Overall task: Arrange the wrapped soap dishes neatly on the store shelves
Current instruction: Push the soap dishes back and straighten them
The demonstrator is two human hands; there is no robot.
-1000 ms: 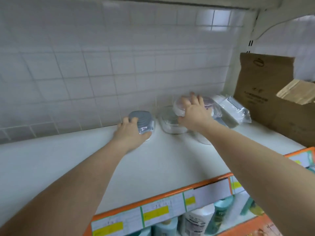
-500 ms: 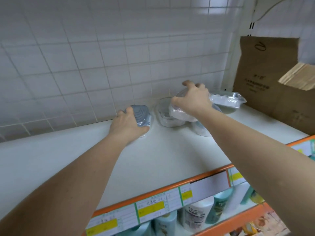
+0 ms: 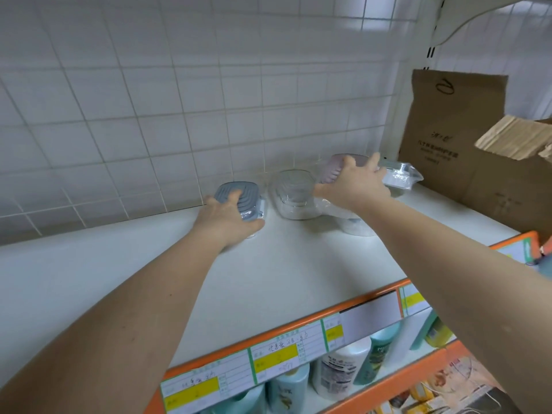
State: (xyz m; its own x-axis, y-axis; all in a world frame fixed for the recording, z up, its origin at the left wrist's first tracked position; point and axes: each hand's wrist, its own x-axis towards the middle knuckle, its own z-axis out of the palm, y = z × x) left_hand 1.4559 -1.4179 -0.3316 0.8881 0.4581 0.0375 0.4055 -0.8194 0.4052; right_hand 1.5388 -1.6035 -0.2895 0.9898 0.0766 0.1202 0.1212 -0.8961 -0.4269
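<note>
Our left hand [image 3: 228,218] grips the grey dish [image 3: 242,196], fingers curled over its ribbed top, thumb at its near side; the dish rests on the white shelf [image 3: 268,264] against the tiled wall [image 3: 179,100]. Just beside it to the right stands a clear dish [image 3: 294,194]. Our right hand [image 3: 355,182] grips the pink dish [image 3: 331,168], raised above a wrapped dish [image 3: 357,225] on the shelf. A further wrapped dish [image 3: 401,174] lies beside the cardboard box [image 3: 478,150].
</note>
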